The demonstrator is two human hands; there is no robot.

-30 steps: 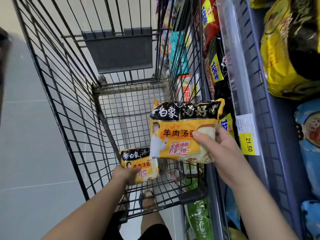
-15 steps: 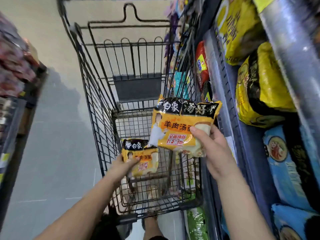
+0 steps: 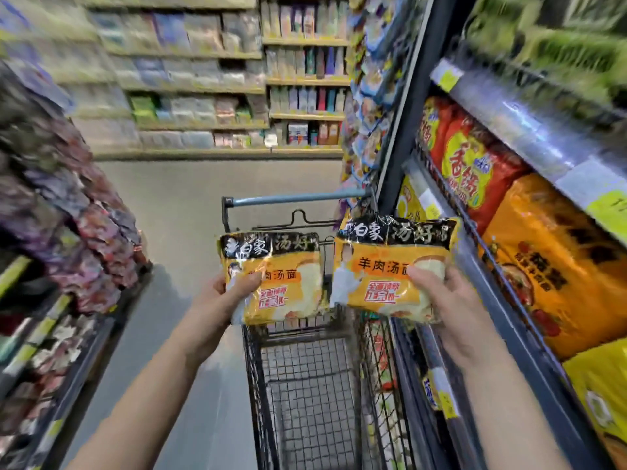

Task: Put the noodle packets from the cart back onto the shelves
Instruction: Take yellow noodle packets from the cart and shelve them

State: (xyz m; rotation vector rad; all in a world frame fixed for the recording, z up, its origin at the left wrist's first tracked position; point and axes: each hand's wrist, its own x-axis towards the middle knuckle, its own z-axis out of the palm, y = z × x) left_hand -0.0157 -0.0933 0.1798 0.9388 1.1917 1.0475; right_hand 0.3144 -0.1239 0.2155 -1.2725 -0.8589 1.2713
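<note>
A: Where are the noodle packets to be found?
B: Two yellow packets with black top bands are held upright, side by side, above the cart (image 3: 258,385). The left packet (image 3: 281,283) is gripped by the left hand (image 3: 217,310). The right packet (image 3: 383,266) is gripped by the right hand (image 3: 454,313), slightly higher and closer to the shelving on the right. A narrow gap is left between the two packets.

A: How are the fingers set?
B: On each hand the fingers (image 3: 249,278) are curled round the packet's lower outer corner. The thumb is pressed on the printed front and the rest are hidden behind the wrapper. Whether the right packet's edge touches the shelf rail cannot be told.

A: And the cart?
B: Its black wire basket is seen below the packets, with the blue-grey handle bar (image 3: 295,199) at the far end. It is placed just beside the shelving on the right.

A: What is stocked around it?
B: On the right shelves (image 3: 529,130) large packs are stacked: a red multipack (image 3: 464,164) farther off, an orange multipack (image 3: 549,266) nearer, and a yellow multipack (image 3: 597,395) nearest. Yellow price tags (image 3: 446,76) are fixed along the shelf rails. On the left, purple and red packets (image 3: 78,212) are piled on a blurred rack. Across the grey floor (image 3: 190,198), far shelving (image 3: 203,89) filled with boxes can be made out, though it is blurred
</note>
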